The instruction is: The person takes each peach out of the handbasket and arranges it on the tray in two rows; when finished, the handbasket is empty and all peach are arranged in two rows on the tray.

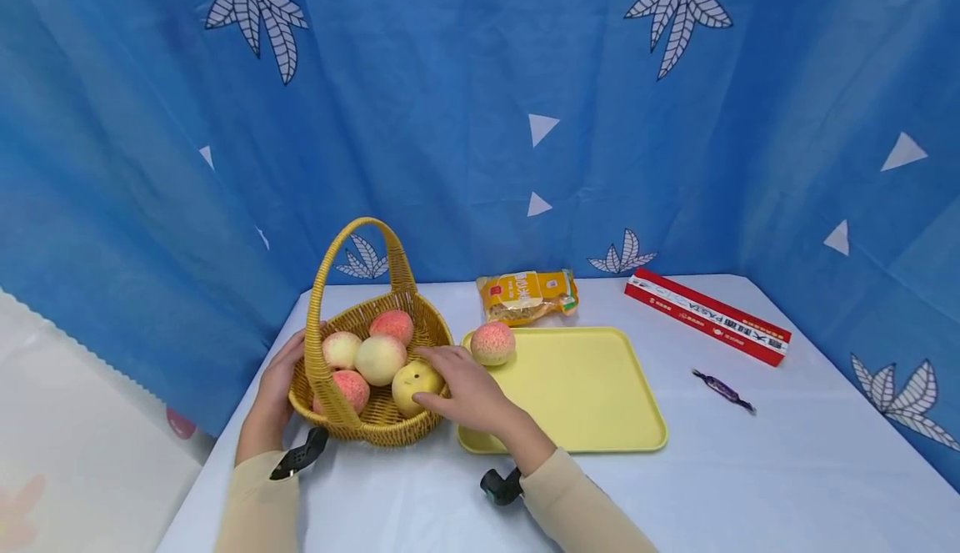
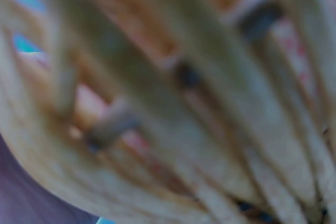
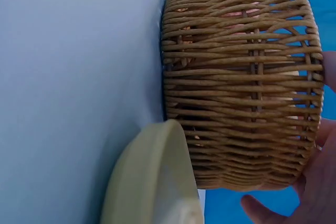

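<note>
A yellow wicker basket [image 1: 401,432] with a tall arched handle stands at the left of the table. My left hand [image 1: 281,374] holds its left side, the fingertips partly hidden behind the rim. Blurred basket weave fills the left wrist view. Inside lie pink peaches [image 1: 392,327] and pale ones [image 1: 381,360]. Beside them sits a round yellow fruit [image 1: 412,382] with small dark marks. My right hand [image 1: 468,386] reaches over the right rim, thumb and fingers round that fruit. In the right wrist view, one finger [image 3: 257,211] hangs outside the basket wall [image 3: 236,87].
A yellow tray [image 1: 577,386] lies right of the basket, with a pink peach [image 1: 492,344] at its far left corner. Behind it is an orange food bag [image 1: 527,296]. Farther right are a red pasta box [image 1: 708,315] and a purple wrapped candy [image 1: 723,390]. Blue curtains surround the table.
</note>
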The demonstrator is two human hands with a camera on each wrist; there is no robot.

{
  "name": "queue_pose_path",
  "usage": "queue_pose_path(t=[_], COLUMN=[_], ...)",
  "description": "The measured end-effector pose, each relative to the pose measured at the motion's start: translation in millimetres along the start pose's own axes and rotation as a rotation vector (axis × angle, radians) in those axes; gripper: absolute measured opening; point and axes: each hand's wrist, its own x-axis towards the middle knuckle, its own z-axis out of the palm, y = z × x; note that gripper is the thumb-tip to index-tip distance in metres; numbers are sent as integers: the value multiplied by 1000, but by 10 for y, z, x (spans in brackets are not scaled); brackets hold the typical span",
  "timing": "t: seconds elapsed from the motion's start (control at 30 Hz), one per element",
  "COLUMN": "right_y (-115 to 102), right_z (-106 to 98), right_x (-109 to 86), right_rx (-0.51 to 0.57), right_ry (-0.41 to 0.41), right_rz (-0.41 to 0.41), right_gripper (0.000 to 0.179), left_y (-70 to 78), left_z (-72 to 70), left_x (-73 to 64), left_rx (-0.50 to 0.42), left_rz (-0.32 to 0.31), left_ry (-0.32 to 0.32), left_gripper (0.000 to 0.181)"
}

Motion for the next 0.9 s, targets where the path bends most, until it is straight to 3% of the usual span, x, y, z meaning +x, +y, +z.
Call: queue_pose_path(t=[0.2,0.5,0.73,0.9], right_y=[-39,-101,-137,-142], right_z=[17,-53,-62,-46], right_x=[64,217,250,227], right_rx=[-111,-205,-222,-199], right_ry=[-31,-134,-182,-157], right_rz=[18,48,91,96], right_gripper=[66,66,69,67], left_y=[-13,-4,-3,-11], left_z=[0,-6,0,4], left_x=[-2,12,0,-2], left_rx=[1,-23,-41,-43], left_rz=[-2,8,18,21], left_ry=[26,-11,-10,-12], left_gripper=[52,57,56,53])
